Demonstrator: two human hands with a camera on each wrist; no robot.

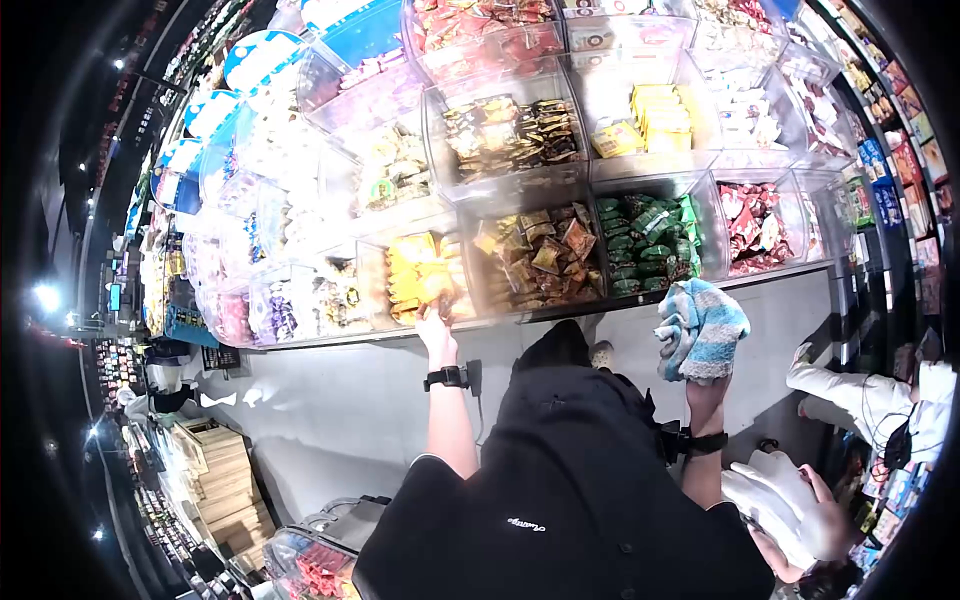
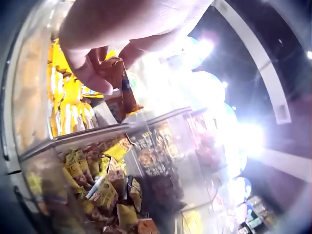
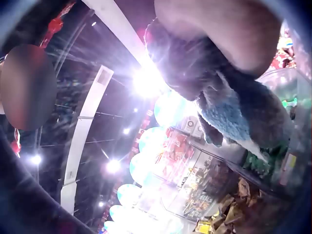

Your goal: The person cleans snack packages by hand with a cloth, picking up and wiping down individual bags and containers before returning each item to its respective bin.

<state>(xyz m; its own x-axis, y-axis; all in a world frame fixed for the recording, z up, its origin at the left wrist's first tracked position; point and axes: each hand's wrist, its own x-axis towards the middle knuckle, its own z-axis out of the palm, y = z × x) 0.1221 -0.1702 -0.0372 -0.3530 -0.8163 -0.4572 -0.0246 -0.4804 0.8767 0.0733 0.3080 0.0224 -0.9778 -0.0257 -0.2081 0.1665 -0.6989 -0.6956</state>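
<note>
My left hand [image 1: 437,335] is at the front of a clear bin of yellow packets [image 1: 418,265]. In the left wrist view, thumb and fingers pinch a small orange-brown wrapped snack [image 2: 122,90] by its upper end, beside the yellow packets. A fuzzy blue, white and grey striped cloth [image 1: 712,325] covers my right hand down to the wrist, like a mitt. That hand is just in front of the bin of green packets [image 1: 650,235]. The cloth hides its fingers; I cannot tell how they lie.
Tiered clear bins hold gold-brown packets [image 1: 545,250], red packets [image 1: 755,225] and yellow packs [image 1: 660,120]. People stand at the right, one in white trousers [image 1: 850,395]. A wooden crate stand [image 1: 225,475] is at the left, and a bag [image 1: 330,535] lies behind.
</note>
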